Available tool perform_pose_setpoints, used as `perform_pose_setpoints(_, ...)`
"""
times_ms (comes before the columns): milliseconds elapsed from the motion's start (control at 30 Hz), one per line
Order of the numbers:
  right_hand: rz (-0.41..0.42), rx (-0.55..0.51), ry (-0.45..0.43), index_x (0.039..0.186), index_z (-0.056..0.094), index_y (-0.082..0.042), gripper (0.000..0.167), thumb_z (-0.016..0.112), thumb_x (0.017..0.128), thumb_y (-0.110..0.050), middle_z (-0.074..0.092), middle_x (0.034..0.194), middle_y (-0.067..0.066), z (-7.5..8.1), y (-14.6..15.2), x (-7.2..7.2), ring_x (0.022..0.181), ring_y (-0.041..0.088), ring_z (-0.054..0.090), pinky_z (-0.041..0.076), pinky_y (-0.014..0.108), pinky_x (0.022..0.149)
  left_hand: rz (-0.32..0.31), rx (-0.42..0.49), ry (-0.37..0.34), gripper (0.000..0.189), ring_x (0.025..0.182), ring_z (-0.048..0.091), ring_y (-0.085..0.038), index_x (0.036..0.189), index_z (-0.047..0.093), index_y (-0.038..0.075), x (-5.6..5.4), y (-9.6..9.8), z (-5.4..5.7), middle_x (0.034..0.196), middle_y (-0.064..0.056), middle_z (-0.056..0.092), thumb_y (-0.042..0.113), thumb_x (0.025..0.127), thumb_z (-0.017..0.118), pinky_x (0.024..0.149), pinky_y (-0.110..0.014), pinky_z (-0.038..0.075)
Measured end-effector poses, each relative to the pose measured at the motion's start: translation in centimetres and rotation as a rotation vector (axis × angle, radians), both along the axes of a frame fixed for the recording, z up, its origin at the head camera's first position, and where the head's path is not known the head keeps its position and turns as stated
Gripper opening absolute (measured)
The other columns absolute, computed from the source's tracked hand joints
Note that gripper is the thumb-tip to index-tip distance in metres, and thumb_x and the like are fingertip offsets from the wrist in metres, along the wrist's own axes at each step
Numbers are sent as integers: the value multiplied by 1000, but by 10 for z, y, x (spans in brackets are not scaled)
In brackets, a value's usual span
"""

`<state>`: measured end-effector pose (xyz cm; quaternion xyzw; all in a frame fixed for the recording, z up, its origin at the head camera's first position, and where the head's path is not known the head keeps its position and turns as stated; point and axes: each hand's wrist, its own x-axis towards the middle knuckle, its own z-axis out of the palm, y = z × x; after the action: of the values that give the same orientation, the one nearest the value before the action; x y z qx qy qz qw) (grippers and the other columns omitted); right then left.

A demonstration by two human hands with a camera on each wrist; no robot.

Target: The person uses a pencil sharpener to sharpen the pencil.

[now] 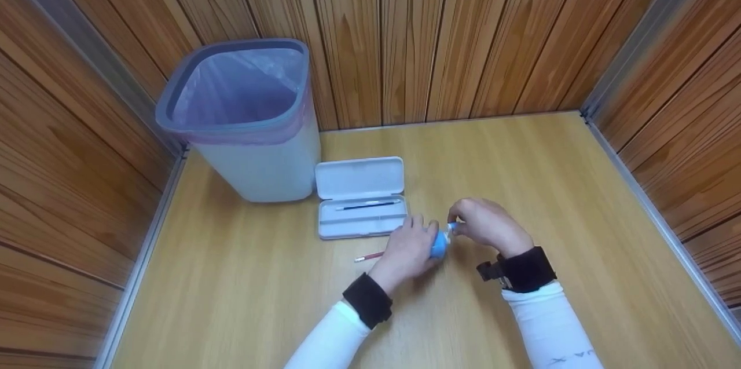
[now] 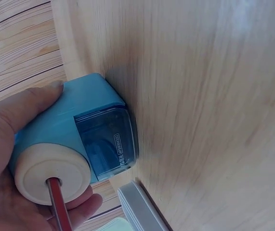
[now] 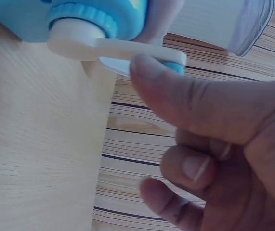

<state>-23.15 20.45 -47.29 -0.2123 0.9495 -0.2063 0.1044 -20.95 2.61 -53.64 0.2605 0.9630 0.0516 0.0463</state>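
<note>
A blue crank pencil sharpener (image 2: 86, 103) stands on the table, its dark clear shavings drawer showing in the left wrist view. My left hand (image 1: 407, 250) grips its body from above, thumb on one side and fingers round the other. A red pencil (image 2: 58, 204) sticks out of the round cream pencil hole; its rear end shows left of the hand in the head view. With thumb and fingers, my right hand (image 1: 490, 224) pinches the blue knob at the end of the cream crank handle (image 3: 137, 49) on the opposite side.
Just behind my left hand lies an open white pencil case (image 1: 360, 175), with a dark slim pencil (image 1: 368, 205) in its tray. A lined waste bin (image 1: 260, 169) stands at the back left. Wood-panelled walls (image 1: 405, 39) enclose the table (image 1: 243, 299).
</note>
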Motion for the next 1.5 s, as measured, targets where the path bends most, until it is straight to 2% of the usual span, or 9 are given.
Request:
perform_pose_setpoints(133, -20, -8, 9, 100, 77, -8, 17, 78, 84, -10, 70, 91, 2, -2, 0, -3, 77, 17, 62, 54, 37, 72, 2, -2, -10, 71, 106, 49, -23, 143, 46, 15, -1, 1, 1, 120, -10, 48, 50, 86, 71, 82, -34, 51)
perform_pose_setpoints(367, -5, 9, 78, 100, 78, -7, 18, 78, 82, -6, 65, 80, -2, -8, 0, -6, 67, 14, 56, 49, 31, 63, -35, -16, 80, 71, 102, 53, -23, 140, 50, 11, -1, -1, -1, 116, -11, 53, 51, 85, 70, 76, -33, 52)
perform_pose_setpoints(533, -27, 20, 70, 102, 78, -9, 20, 78, 83, -7, 68, 85, 1, -10, -1, -8, 71, 16, 59, 51, 32, 65, -36, -7, 48, 71, 103, 52, -23, 141, 48, 11, -2, -1, 1, 118, -11, 52, 50, 86, 70, 78, -33, 52)
perform_pose_setpoints(767, -47, 22, 82, 103, 78, -11, 18, 75, 86, -8, 73, 93, 5, -16, -5, -15, 80, 20, 66, 54, 35, 72, -53, -20, 62, 72, 107, 52, -24, 142, 47, 11, -2, -2, 1, 119, -12, 52, 50, 86, 70, 81, -34, 51)
perform_pose_setpoints(1100, -90, 6, 68, 103, 78, -9, 18, 71, 87, -2, 73, 96, 8, -38, -10, -23, 84, 24, 67, 54, 40, 76, -61, -3, 68, 72, 104, 52, -23, 141, 47, 13, -1, -3, -4, 117, -10, 51, 49, 85, 72, 79, -34, 51)
perform_pose_setpoints(1233, -70, 33, 71, 94, 80, -9, 17, 68, 86, 0, 72, 84, 4, -54, -11, -25, 72, 21, 62, 52, 38, 67, -69, 4, 98, 70, 103, 53, -23, 138, 49, 12, 0, -3, -6, 114, -10, 52, 50, 83, 73, 77, -35, 51)
perform_pose_setpoints(1367, -54, 80, 3, 78, 78, -13, 23, 63, 82, 5, 60, 68, 0, -68, -11, -26, 62, 20, 51, 44, 34, 57, -74, 2, 99, 66, 100, 52, -22, 133, 51, 12, 1, -3, -6, 113, -9, 53, 51, 84, 73, 77, -34, 51)
perform_pose_setpoints(1500, -67, 61, -48, 74, 75, -14, 26, 62, 81, 7, 54, 64, 0, -75, -10, -25, 61, 20, 48, 40, 33, 55, -58, 9, 80, 63, 99, 50, -20, 132, 51, 14, 1, -4, -5, 113, -7, 51, 50, 84, 72, 78, -32, 50)
